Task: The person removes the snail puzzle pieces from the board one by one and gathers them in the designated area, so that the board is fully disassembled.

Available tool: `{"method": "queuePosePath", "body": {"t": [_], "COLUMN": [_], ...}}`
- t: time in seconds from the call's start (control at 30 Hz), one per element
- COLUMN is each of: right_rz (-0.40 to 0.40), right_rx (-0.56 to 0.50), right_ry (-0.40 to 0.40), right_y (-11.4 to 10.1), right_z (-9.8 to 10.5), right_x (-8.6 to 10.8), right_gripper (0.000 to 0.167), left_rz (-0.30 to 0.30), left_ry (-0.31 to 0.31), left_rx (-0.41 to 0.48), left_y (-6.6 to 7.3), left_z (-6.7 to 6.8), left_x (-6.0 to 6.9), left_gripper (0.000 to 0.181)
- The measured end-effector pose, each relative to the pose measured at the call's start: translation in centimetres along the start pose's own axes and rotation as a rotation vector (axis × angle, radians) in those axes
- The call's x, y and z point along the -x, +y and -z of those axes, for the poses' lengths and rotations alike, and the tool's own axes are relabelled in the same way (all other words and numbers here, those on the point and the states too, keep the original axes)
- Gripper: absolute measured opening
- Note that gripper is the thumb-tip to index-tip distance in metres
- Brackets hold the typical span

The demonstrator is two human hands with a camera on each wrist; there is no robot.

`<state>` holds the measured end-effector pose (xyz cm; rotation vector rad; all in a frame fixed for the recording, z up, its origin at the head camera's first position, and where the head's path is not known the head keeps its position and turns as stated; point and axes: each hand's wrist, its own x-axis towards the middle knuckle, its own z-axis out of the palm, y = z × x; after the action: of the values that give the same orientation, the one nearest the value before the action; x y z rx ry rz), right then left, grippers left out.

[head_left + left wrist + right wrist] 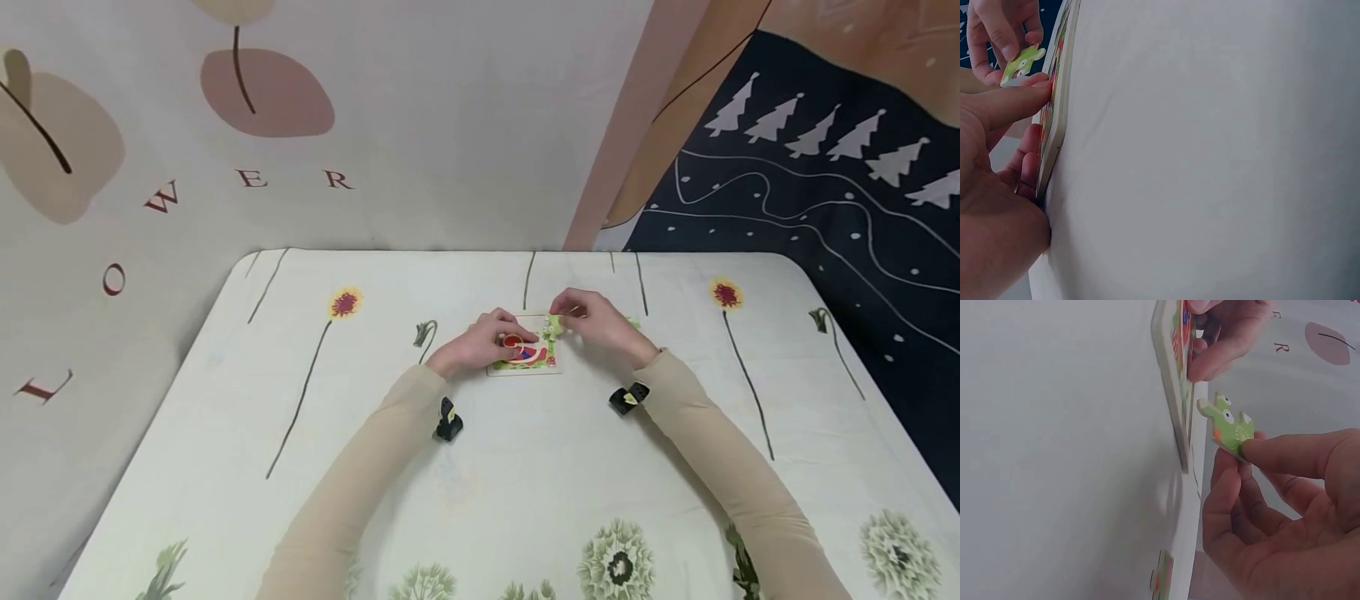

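Note:
A wooden puzzle board (522, 373) with a bright printed picture lies flat on the table, red and blue pieces on its left side. My left hand (480, 343) rests on that side, its thumb and fingers touching the picture. Between thumb and fingers, my right hand (600, 323) pinches a green puzzle piece (1233, 428) with white cartoon eyes. In the right wrist view this piece is raised and tilted, beside the board and apart from it. The left wrist view shows the board edge-on, so its pieces are hard to make out there.
Another small puzzle piece (1161, 575) lies on the table to the right of the board, mostly behind my right hand in the head view. The table (517, 467) has a white flowered cloth. A printed curtain (465, 125) hangs behind the far edge.

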<state>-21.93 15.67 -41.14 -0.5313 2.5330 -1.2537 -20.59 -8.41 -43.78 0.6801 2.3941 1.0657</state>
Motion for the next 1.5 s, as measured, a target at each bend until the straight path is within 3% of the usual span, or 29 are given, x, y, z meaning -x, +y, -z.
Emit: {"method": "queuePosePath", "body": {"t": [0.8, 1.1, 1.5], "right_rz": [-0.042, -0.108, -0.094], "right_rx": [0.019, 0.031, 0.046], "right_ry": [0.058, 0.115, 0.159], "right_y": [2.1, 2.8, 4.5], "right_z": [3.7, 6.3, 7.9], "right_x": [3.5, 4.9, 5.7], "right_gripper": [0.019, 0.025, 0.025], "left_rz": [0.030, 0.024, 0.009], "left_ry": [-0.009, -0.003, -0.009], "left_rx": [0.037, 0.031, 0.000], "left_y": [0.1, 0.0, -0.1], "left_z": [-0.1, -0.1, 0.0], "left_x": [0.3, 0.3, 0.1], "left_gripper": [0.035, 0.035, 0.036]}}
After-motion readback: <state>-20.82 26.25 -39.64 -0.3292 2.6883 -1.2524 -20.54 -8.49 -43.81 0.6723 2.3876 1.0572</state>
